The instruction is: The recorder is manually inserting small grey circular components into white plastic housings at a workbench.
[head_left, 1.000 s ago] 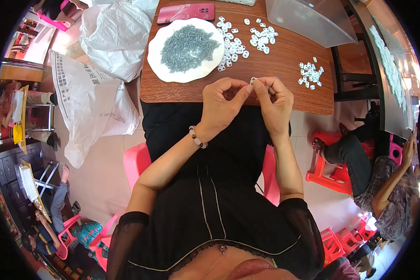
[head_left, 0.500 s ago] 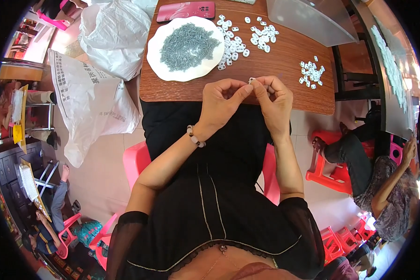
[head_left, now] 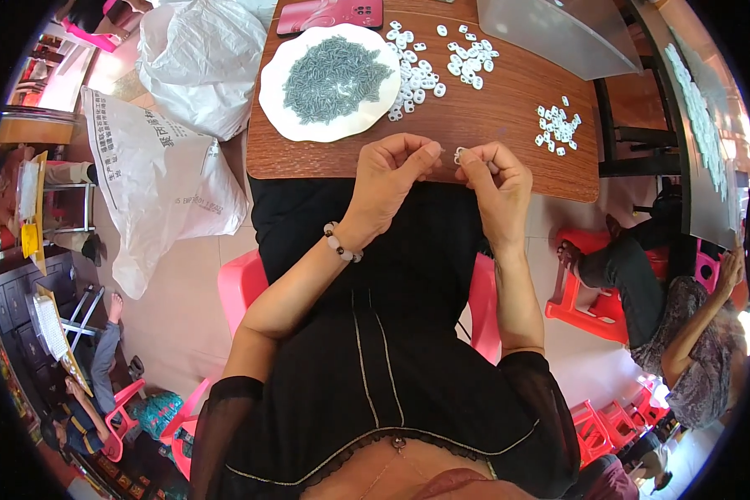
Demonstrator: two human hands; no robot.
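Above the near edge of the wooden table, my right hand (head_left: 500,185) pinches a small white plastic piece (head_left: 458,154) between thumb and forefinger. My left hand (head_left: 385,179) faces it a little way off, thumb and fingertips pressed together. Something tiny may stick out at the left fingertips, too small to name. Beyond the left hand lies a white scalloped plate (head_left: 275,112) heaped with thin grey, spring-like pieces (head_left: 337,79). Beside the plate are loose white plastic pieces with holes (head_left: 412,75); a second group (head_left: 471,60) and a third (head_left: 558,127) lie farther right.
A pink phone (head_left: 329,15) lies behind the plate. At the table's far right stands a translucent plastic bin (head_left: 550,37). White sacks (head_left: 171,179) rest on the floor at the left. A person (head_left: 696,333) sits at the right, near red stools (head_left: 592,304).
My hands have drawn apart from where they met. The white piece has stayed in my right fingers, and my left hand has shifted slightly left.
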